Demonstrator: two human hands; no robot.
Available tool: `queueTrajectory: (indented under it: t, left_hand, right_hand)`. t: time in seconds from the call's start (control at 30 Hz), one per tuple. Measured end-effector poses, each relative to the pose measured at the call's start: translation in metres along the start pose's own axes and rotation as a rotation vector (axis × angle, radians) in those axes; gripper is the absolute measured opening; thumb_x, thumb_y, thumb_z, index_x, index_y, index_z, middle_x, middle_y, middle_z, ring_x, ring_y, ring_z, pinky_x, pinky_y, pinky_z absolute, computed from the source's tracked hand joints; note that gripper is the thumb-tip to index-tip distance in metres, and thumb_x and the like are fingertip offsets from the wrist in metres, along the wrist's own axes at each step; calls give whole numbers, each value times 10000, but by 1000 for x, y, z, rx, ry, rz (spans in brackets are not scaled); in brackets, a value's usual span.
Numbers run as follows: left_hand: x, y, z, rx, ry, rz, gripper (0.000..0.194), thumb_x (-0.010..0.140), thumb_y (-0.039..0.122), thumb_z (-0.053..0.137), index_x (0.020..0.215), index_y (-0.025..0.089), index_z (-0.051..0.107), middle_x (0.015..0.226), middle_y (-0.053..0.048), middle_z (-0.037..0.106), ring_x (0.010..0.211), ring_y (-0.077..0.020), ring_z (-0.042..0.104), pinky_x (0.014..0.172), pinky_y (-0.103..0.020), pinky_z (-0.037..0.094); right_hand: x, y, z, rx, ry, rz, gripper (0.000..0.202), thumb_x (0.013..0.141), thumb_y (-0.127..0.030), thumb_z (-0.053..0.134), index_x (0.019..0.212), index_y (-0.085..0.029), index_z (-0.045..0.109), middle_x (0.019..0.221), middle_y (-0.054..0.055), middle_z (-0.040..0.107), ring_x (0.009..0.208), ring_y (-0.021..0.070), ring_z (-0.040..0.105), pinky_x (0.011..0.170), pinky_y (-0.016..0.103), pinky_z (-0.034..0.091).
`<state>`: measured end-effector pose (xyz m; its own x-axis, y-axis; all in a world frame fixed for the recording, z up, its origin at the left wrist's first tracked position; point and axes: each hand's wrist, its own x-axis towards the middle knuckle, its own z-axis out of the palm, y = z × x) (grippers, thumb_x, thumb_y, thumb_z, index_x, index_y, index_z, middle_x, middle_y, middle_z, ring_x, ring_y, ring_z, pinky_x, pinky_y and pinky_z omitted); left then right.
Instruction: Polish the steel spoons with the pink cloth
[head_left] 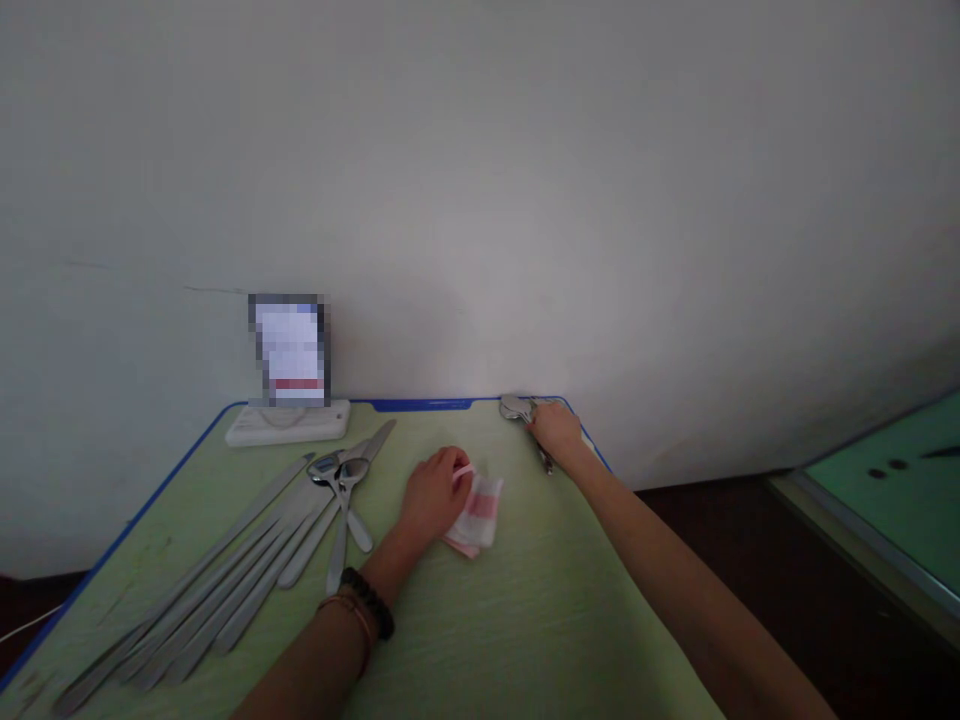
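My left hand (436, 492), wearing bracelets at the wrist, is closed on a white and pink checked cloth (481, 510), which hangs from the fingers over the table's middle. At the table's back right corner, my right hand (556, 430) has its fingers curled down around the handles of shiny spoons (514, 407); the fingertips are partly hidden. Left of my left hand lie several table knives (247, 560), fanned out side by side. Two spoons (349, 470) rest crossed over the upper ends of these knives.
A white power strip (289, 425) lies at the back left, with a blurred-out lit screen (291, 350) standing on it. The pale green table (525, 630) has a blue edge and meets a grey wall (480, 200). To the right is a green panel (892, 480) above the dark floor.
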<state>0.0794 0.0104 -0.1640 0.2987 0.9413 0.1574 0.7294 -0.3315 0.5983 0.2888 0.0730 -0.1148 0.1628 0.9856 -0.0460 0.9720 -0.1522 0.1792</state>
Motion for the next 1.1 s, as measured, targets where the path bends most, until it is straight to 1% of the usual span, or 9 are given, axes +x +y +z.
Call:
queueTrajectory:
  t: [0.23,0.37,0.6,0.77,1.1]
  left_hand:
    - [1,0,0,0,-9,-10,85,824,189,482,890,200,534,885,-21,627,815,-165,568,737,-274,400]
    - [0,0,-1,1,-11,-15,86,826,195,480,889,201,539,887,-19,626,815,-164,571,735,-271,399]
    - [0,-1,0,1,-8,-5,82,826,201,482,889,202,535,883,-22,625,814,-167,568,744,-280,398]
    - [1,-1,0,0,-13,-12,84,825,196,484,889,202,537,882,-19,626,824,-164,570,745,-275,400]
    - [1,-1,1,4,-3,3,74,825,198,480,879,205,531,878,-21,627,824,-170,573,755,-281,401]
  right_hand:
    - [-1,-1,1,-6,1,-20,300,842,-297,472,1018,-139,658,1002,182,665,993,281,616,793,340,472]
    - [0,0,2,-3,-20,-37,295,850,-284,454,1019,-151,656,1015,168,667,983,266,622,793,322,470]
    - [2,-2,1,-4,-49,-69,330,845,-228,416,1048,-108,646,1050,180,658,992,267,616,808,318,463]
    - [4,-6,0,-4,-60,-59,341,831,-178,403,1068,-99,634,1054,186,655,995,251,617,802,296,465]
    - [4,-10,-4,6,-66,-37,318,782,-188,500,1067,-117,621,1078,173,648,1010,238,613,804,279,471]
